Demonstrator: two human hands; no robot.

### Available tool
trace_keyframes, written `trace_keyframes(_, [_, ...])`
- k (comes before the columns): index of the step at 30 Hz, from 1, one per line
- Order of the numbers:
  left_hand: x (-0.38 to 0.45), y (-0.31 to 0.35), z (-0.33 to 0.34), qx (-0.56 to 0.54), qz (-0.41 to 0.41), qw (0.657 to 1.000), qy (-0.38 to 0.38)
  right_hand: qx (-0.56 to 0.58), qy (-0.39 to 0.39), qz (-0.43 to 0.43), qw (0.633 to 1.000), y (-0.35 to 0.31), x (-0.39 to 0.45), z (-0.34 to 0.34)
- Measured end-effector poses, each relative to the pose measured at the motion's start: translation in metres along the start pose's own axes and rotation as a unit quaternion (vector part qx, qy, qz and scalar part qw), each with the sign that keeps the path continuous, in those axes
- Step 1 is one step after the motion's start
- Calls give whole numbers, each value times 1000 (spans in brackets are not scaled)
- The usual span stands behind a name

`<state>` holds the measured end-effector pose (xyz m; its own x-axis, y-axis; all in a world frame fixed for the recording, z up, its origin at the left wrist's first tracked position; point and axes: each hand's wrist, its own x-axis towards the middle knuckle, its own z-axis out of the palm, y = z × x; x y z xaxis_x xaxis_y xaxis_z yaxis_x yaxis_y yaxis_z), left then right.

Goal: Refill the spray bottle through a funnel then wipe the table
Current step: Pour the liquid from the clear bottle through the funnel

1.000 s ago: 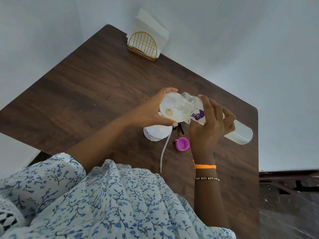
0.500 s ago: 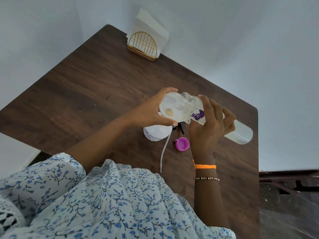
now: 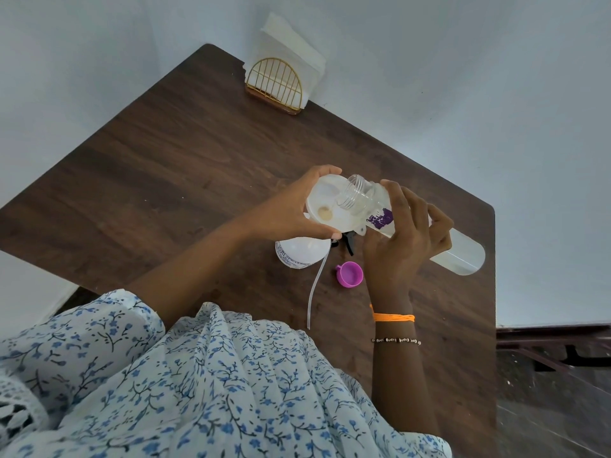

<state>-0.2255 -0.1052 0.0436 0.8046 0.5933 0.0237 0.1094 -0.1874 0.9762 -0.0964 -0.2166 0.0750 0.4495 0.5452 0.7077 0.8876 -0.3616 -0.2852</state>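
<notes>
A white spray bottle [image 3: 299, 254] stands on the dark wooden table [image 3: 165, 180] with a white funnel [image 3: 325, 203] sitting in its neck. My left hand [image 3: 291, 209] grips the funnel's rim. My right hand [image 3: 403, 239] holds a clear plastic bottle [image 3: 459, 252] with a purple label, tipped almost flat, its open mouth over the funnel bowl. The black spray head [image 3: 348, 242] lies on the table behind the funnel, its white dip tube [image 3: 315, 285] trailing toward me. A purple cap [image 3: 349, 274] rests upside down beside my right wrist.
A gold wire napkin holder [image 3: 276, 85] with white paper napkins stands at the table's far edge against the wall. The table's right edge runs close past the clear bottle's base. My floral sleeve covers the near edge.
</notes>
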Motion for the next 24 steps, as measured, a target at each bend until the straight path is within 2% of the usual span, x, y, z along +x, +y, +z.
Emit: trace_keyframes(24, [-1, 0, 1, -9, -2, 1000, -2, 5, -6, 1, 1000, 2, 0, 0])
